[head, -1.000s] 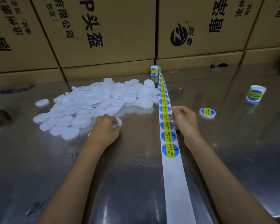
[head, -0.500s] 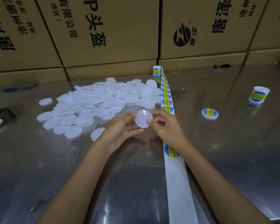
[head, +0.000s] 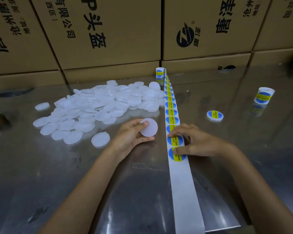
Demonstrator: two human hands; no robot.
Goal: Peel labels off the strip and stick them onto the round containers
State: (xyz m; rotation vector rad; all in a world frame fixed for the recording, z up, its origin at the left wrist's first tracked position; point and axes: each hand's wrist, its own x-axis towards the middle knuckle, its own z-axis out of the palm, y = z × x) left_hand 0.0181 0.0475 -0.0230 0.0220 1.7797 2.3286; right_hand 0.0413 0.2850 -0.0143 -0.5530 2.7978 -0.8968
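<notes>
My left hand (head: 132, 134) grips one blank white round plastic container (head: 149, 127); right hand (head: 191, 142), fingers relaxed, presses the blue-and-yellow label strip (head: 175, 141) on the worktop (head: 243, 149). One labelled container (head: 215, 115) done, a big pile (head: 98, 107) left.

We see our own two arms, both bare from the wrist back to the lower edge of the view, with no sleeve on either. Our left hand (head: 131, 135) and right hand (head: 195, 142) are ungloved. Short, plain fingernails (head: 146, 123) show on them.
</notes>
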